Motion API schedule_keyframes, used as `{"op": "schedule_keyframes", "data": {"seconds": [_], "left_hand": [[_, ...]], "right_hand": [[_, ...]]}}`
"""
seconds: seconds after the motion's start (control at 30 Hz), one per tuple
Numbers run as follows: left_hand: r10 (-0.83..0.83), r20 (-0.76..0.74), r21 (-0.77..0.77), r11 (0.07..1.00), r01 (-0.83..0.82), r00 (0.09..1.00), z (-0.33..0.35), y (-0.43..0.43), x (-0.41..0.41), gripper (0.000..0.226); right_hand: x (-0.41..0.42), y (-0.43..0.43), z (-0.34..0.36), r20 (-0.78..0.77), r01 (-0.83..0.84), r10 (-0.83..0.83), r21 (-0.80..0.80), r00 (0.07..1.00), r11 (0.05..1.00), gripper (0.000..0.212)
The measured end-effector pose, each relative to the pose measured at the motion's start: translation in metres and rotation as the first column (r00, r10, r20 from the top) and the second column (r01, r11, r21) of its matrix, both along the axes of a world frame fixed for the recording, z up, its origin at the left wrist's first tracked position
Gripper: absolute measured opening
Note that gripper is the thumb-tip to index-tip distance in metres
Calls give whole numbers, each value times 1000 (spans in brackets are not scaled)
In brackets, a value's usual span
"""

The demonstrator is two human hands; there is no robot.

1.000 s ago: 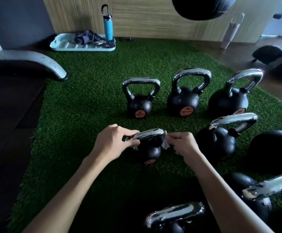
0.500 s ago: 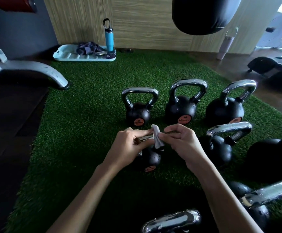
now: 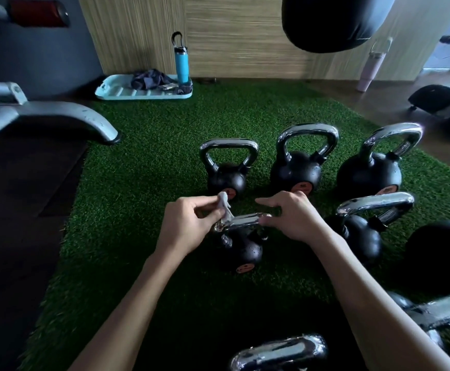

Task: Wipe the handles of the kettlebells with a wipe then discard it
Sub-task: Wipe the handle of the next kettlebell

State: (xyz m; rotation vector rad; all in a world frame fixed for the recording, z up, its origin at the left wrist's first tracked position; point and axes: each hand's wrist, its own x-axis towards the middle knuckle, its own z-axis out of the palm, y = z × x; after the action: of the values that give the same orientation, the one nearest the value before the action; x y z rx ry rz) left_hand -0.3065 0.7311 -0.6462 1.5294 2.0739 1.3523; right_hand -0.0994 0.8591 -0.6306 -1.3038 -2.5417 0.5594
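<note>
At frame centre, the chrome handle (image 3: 248, 220) of the small black kettlebell (image 3: 241, 250).
The left hand (image 3: 187, 223) grip pinches the crumpled white wipe (image 3: 224, 204) at the handle's left end; the right hand (image 3: 294, 218) grip is clamped on its right end.

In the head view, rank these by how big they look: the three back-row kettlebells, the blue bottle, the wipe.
1. Right kettlebell
2. Middle kettlebell
3. Left kettlebell
4. Blue bottle, though it stands farther away
5. Wipe, bunched in the left hand
</note>
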Motion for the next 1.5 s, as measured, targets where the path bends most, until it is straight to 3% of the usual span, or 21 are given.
{"op": "schedule_keyframes", "data": {"seconds": [0.07,0.17,0.3,0.47,0.63,0.73,0.8,0.87,0.97,1.07,1.3,1.5], "left_hand": [[-44,-130,-55,998,37,991,4,9,7,29],[-136,-312,-129,987,100,940,11,27,27,30],[-209,-370,-238,963,126,905,23,39,29,25],[-199,-216,-385,917,105,956,16,23,-15,37],[-155,-58,-246,960,137,986,-8,15,-9,31],[-54,186,-247,964,99,981,-30,3,-20,26],[-65,381,-189,971,146,922,-45,-3,-23,23],[-75,477,-111,983,145,876,-53,-7,-19,25],[-64,500,-45,994,99,864,-60,-13,-15,24],[-10,485,-72,996,51,875,-75,-21,-10,23],[194,579,-90,980,-175,792,-116,-17,23,30],[283,477,-113,959,-261,832,-99,18,18,23]], "right_hand": [[-2,5,-2,112,-62,61,6,992,998,41],[-1,8,0,164,-98,91,33,982,995,34],[9,9,-4,107,-52,52,-2,993,999,33],[14,11,-13,41,12,-10,-51,999,999,39],[13,11,-13,44,-3,7,-79,999,997,40],[12,12,-13,42,17,-14,-76,999,997,37],[11,12,-13,35,18,-15,-84,999,996,35],[10,12,-12,35,10,-7,-91,999,996,33],[10,11,-11,32,-1,4,-102,999,995,34],[8,9,-10,31,7,-3,-111,1000,994,34],[6,1,-6,48,56,-50,-124,998,991,35],[-6,-26,-5,81,167,-164,-26,983,986,25]]}}
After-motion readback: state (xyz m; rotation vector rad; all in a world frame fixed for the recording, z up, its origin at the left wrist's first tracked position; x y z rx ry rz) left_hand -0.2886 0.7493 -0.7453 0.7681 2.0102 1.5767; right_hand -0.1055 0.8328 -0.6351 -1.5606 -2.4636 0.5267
